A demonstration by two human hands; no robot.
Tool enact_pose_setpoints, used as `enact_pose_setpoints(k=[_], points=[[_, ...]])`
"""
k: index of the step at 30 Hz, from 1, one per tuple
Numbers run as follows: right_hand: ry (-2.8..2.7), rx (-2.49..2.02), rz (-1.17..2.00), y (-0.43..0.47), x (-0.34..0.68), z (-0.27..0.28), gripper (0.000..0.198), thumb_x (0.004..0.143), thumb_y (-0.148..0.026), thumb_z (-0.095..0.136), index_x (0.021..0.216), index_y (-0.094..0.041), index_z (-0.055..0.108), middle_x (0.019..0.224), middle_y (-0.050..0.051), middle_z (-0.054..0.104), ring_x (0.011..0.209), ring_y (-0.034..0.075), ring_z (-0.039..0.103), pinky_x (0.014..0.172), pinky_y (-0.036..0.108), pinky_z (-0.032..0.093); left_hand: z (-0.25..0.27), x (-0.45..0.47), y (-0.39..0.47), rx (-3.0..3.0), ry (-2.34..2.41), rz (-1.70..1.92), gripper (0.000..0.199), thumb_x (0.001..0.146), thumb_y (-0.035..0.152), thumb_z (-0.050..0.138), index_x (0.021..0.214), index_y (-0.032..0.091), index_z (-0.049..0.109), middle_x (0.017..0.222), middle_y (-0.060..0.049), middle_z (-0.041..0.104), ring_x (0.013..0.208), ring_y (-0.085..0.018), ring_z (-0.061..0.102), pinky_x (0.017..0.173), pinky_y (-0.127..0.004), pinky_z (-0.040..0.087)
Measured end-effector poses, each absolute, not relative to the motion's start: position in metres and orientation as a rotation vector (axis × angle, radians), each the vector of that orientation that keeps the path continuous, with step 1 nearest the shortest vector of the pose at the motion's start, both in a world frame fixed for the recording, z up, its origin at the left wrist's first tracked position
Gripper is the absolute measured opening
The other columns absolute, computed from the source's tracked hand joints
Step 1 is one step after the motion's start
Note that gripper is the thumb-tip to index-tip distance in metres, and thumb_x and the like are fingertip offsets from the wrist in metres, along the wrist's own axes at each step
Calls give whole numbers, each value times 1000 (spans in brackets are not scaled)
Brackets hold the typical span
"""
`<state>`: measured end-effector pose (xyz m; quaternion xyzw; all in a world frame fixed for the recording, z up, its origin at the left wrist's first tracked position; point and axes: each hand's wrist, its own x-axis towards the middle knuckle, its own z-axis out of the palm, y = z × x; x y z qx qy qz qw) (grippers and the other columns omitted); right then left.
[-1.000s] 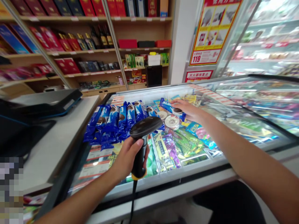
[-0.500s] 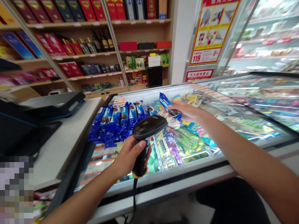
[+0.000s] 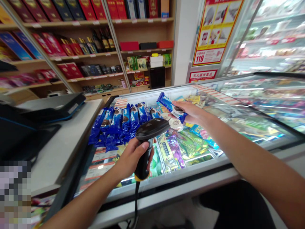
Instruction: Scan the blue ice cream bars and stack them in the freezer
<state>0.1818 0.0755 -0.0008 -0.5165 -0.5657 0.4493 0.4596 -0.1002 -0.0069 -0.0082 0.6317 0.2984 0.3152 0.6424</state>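
Head view: the held blue packet (image 3: pixel 168 103) shows large white letters beginning "KL", the rest hidden by the right hand (image 3: pixel 189 111). At 1 o'clock, a red-and-yellow poster (image 3: pixel 215 35) carries the number "119"; the red-and-white sign (image 3: pixel 202 75) below it reads "灭火器放置点". The white tags under the shelf rows are too small to read.

There is one black scanner (image 3: pixel 151 128), just below centre; the fingers of the left hand (image 3: pixel 137 156) wrap firmly round its grip. The right fingers pinch the one held packet by its lower end, towards 1 o'clock from the scanner. At 9 o'clock lie at least six blue packets (image 3: pixel 126 119), overlapping, so their exact count is unclear. Three flat boxes (image 3: pixel 147 45) sit on a shelf towards 12 o'clock.

The packets rest on the glass top of a white-rimmed freezer (image 3: pixel 166 194), with bagged goods visible beneath. A pale desk (image 3: pixel 59 152) stands at 8 o'clock; wooden shelves (image 3: pixel 143 20) line the wall from 10 to 12.
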Motion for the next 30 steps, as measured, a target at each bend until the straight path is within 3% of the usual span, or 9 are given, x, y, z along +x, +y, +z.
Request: enact_pose_setpoints(k=[5,10,15,21,25,28,30], points=[[-1327,-1254,1345,72,184,5,38,92,-55,64,102,-19,71,101,13,77,97,28,73,82,39,63,-8,-102,-4,1512,695,668,56,82,70,64,79,16,53,62,-1,58,43,-13,58,41,-24,48],[-1353,-1198,1387,66,182,6,35,87,-53,72,96,-20,74,99,12,78,86,27,73,76,38,63,-10,-104,-5,1512,675,625,58,82,72,63,80,15,55,64,-2,59,44,-13,58,43,-24,49],[-1366,-1299,1301,63,180,11,29,89,-49,70,97,-22,76,103,10,78,94,27,73,78,37,63,-12,-105,-7,1490,676,619,56,80,70,68,93,16,58,65,-1,61,44,-13,58,41,-23,48],[-1386,-1245,1306,65,184,8,28,88,-46,71,102,-23,78,110,9,77,96,27,73,80,37,62,-13,-106,-8,1548,669,629,55,81,70,67,80,16,58,63,-2,60,44,-13,59,43,-24,49],[-1465,-1403,969,80,207,1,30,90,-44,68,107,-22,77,106,9,77,96,28,71,84,41,59,-10,-104,-8,1515,699,627,58,78,73,67,77,15,57,63,-1,58,44,-13,59,42,-24,49],[-1549,-1643,430,96,242,-12,26,84,-32,74,107,-20,76,106,11,76,102,31,68,92,44,55,-8,-102,-9,1443,754,664,57,78,70,69,88,15,57,63,0,60,43,-14,59,40,-25,49],[-1564,-1738,236,103,265,-23,26,78,-26,77,103,-19,76,109,14,74,111,36,65,96,48,51,-7,-100,-8,1416,762,702,56,80,68,67,98,15,58,62,1,61,41,-14,57,39,-25,47]])
